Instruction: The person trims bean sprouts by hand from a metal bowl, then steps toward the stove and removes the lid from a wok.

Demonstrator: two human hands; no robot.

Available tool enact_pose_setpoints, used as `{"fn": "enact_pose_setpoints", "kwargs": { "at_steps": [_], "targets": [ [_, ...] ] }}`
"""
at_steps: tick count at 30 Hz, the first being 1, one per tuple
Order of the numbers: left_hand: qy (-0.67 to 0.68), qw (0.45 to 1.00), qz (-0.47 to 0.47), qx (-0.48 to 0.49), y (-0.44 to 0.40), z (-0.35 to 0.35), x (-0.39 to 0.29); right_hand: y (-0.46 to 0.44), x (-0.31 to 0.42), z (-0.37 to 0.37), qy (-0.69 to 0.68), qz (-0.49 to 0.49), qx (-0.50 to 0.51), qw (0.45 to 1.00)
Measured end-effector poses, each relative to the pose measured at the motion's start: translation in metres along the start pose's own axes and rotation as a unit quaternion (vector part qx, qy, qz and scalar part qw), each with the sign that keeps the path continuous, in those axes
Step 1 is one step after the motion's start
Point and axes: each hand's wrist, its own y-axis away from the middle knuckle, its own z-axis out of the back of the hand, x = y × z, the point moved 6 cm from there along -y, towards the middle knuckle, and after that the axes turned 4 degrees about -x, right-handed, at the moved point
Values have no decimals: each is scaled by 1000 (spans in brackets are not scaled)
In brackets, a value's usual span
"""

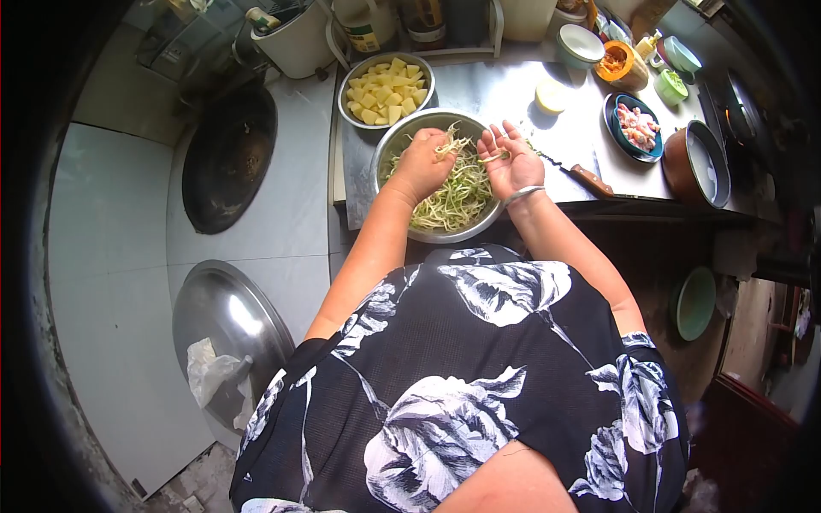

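A steel bowl [384, 162] full of bean sprouts [453, 198] stands on the counter in front of me. Over its left side, my left hand [422, 164] is closed on a small bunch of sprouts, and their pale ends stick out past the fingertips. At the bowl's right rim is my right hand [513, 164], palm up with the fingers stretched and apart. A sprout lies across its fingers, and a bangle circles the wrist.
Behind stands a bowl of potato chunks [386, 92]. To the right lie a knife [590, 180], a plate of raw meat [637, 126], a cut pumpkin [631, 72] and a brown pot [684, 168]. Leftward are a wok [229, 162] and a steel lid [224, 299].
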Motion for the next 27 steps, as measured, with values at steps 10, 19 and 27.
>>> {"fn": "enact_pose_setpoints", "kwargs": {
  "at_steps": [10,19,27],
  "targets": [
    [206,973,73,72,4,-2,-21,0,0,2,31,-11,29,999],
    [274,944,122,136,7,-16,-22,-4,2,-8,-12,24,11,1000],
    [242,954,121,126,7,-22,-25,2,-3,-9,-17,25,2,1000]
  ]
}}
